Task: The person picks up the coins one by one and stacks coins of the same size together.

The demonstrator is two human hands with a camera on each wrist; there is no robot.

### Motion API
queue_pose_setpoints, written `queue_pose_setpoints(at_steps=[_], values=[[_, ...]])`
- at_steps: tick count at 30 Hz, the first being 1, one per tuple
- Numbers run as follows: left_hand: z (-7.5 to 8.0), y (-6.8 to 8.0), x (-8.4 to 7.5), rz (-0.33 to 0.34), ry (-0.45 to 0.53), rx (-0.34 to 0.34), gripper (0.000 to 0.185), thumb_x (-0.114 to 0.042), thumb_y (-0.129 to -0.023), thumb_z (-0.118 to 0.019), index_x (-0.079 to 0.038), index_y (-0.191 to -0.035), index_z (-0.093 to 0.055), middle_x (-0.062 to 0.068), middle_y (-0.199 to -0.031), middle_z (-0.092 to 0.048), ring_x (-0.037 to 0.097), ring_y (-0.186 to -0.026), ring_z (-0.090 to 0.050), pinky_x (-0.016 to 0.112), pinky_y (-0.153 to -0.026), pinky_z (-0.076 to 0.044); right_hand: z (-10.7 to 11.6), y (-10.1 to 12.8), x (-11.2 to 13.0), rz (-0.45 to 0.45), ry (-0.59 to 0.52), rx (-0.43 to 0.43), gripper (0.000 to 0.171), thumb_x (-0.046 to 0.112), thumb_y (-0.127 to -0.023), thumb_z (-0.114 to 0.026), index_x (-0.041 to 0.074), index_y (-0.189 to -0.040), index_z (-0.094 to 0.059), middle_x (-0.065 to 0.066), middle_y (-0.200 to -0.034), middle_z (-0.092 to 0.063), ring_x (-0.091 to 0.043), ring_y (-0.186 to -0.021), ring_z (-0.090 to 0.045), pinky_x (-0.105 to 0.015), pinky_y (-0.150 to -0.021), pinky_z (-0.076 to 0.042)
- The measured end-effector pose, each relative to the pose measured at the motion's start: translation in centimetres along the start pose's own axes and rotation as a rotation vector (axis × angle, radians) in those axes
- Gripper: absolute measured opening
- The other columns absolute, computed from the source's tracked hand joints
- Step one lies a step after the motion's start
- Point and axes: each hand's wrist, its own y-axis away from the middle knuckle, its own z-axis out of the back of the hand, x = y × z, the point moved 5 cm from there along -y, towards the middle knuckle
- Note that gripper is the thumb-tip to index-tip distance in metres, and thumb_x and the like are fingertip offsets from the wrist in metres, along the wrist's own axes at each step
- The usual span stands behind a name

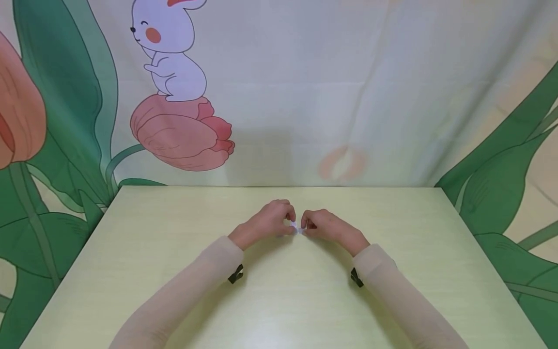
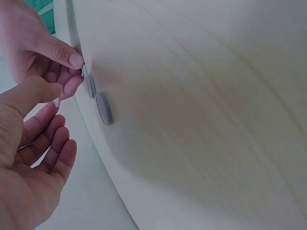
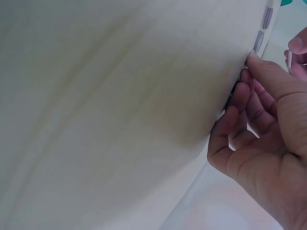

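My two hands meet fingertip to fingertip at the middle of a pale yellow-green table (image 1: 174, 252). The left hand (image 1: 289, 226) pinches a small grey disc (image 2: 56, 101) between thumb and forefinger, just above the tabletop. The right hand (image 1: 306, 227) has its thumb (image 2: 72, 58) and a curled finger on another grey disc (image 2: 84, 72) that lies on the table. Two more grey discs (image 2: 90, 86) (image 2: 103, 109) lie flat in a row right beside it. In the right wrist view they show edge-on past my right thumb tip (image 3: 252, 60), the nearer disc (image 3: 259, 41) and the farther disc (image 3: 267, 18).
A printed cloth with a rabbit (image 1: 167, 53), tulips and green leaves hangs behind the table's far edge (image 1: 279, 187). Both forearms wear pale sleeves with a small black clip (image 1: 235, 274) at each wrist.
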Motion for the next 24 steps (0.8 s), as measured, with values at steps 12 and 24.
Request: queue_pose_setpoints(at_steps=[12, 24], values=[[-0.6, -1.0, -0.2, 0.061, 0.013, 0.044, 0.015, -0.013, -0.086, -0.08, -0.005, -0.097, -0.073, 0.002, -0.098, -0.063, 0.019, -0.094, -0.059, 0.032, -0.085, -0.052, 0.0, 0.1, 0.1, -0.012, -0.021, -0.002, 0.012, 0.012, -0.097, -0.07, 0.005, -0.105, -0.066, 0.001, -0.086, -0.066, -0.011, -0.076, -0.055, -0.026, -0.072, -0.048], [-1.0, -1.5, -0.4, 0.053, -0.005, 0.084, 0.017, -0.016, -0.088, -0.079, -0.004, -0.097, -0.073, 0.004, -0.1, -0.063, 0.019, -0.093, -0.058, 0.032, -0.084, -0.052, 0.2, 0.1, 0.1, -0.016, 0.007, -0.003, 0.013, 0.013, -0.097, -0.07, 0.005, -0.105, -0.064, 0.0, -0.083, -0.065, -0.011, -0.073, -0.052, -0.025, -0.07, -0.046]])
